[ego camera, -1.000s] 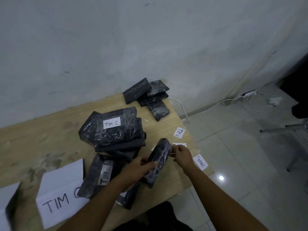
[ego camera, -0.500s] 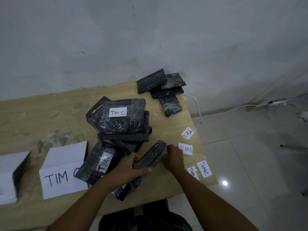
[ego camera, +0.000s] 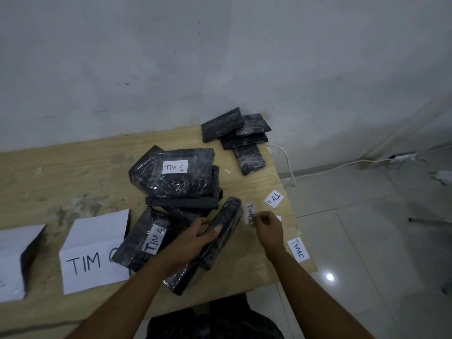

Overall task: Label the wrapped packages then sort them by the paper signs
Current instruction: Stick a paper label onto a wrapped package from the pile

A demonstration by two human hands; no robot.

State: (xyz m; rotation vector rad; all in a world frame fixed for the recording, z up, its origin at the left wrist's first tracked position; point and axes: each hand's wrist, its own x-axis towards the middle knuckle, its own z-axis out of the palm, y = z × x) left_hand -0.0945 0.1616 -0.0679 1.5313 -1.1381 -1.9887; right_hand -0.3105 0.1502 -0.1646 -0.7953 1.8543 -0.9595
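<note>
Since the earlier frame the right hand [ego camera: 267, 225] had lifted a paper label [ego camera: 250, 212], pinching it just beside the unlabelled package [ego camera: 223, 226] that the left hand [ego camera: 193, 238] gripped in front of the TIM C stack [ego camera: 176, 174]; judged best to lay it flat on the broad face and smooth outward.

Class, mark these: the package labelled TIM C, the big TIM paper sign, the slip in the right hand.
package labelled TIM C [ego camera: 176, 185]: head view, top face below label.
TIM paper sign [ego camera: 85, 264]: head view, front face, at the lettering.
slip [ego camera: 250, 212]: head view, its lettered middle.
</note>
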